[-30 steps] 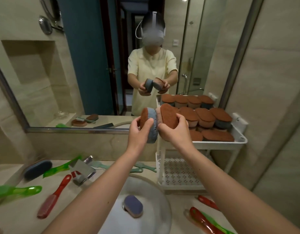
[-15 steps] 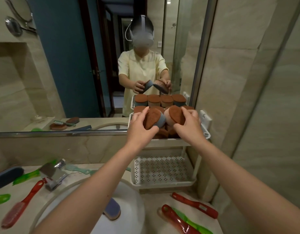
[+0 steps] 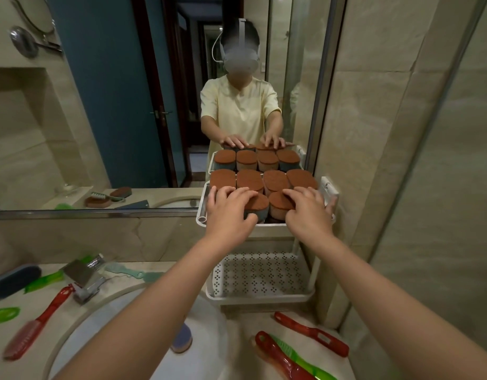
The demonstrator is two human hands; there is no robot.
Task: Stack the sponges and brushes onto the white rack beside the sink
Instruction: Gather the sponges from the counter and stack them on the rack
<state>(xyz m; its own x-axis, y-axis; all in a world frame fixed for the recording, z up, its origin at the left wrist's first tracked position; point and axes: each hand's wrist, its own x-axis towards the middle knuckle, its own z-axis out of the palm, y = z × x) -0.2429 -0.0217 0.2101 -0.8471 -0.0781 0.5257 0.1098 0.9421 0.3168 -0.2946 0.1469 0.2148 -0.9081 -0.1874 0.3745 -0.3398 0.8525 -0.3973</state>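
The white rack [image 3: 201, 219] stands to the right of the sink, and brown-topped sponges [image 3: 249, 181] fill its top shelf. My left hand [image 3: 227, 215] lies flat on a grey-based sponge [image 3: 260, 205] in the front row, fingers spread over its top. My right hand [image 3: 309, 213] presses on the neighbouring sponge [image 3: 278, 202] in the same way. The rack's perforated lower shelf [image 3: 261, 272] holds nothing. Another sponge [image 3: 182, 340] lies in the sink, partly hidden by my left forearm.
Two red brushes [image 3: 311, 333] [image 3: 278, 355] and a green one [image 3: 300, 357] lie on the counter below the rack. Left of the basin [image 3: 143, 325] are a red brush [image 3: 36, 325], green brushes [image 3: 4, 315], a dark blue sponge [image 3: 15, 279], a teal brush [image 3: 132, 272] and the chrome tap [image 3: 83, 275]. A mirror backs the counter.
Both hands carried a sponge each to the rack's top shelf and set them down brown side up in the front row. The hands now lie flat on them.
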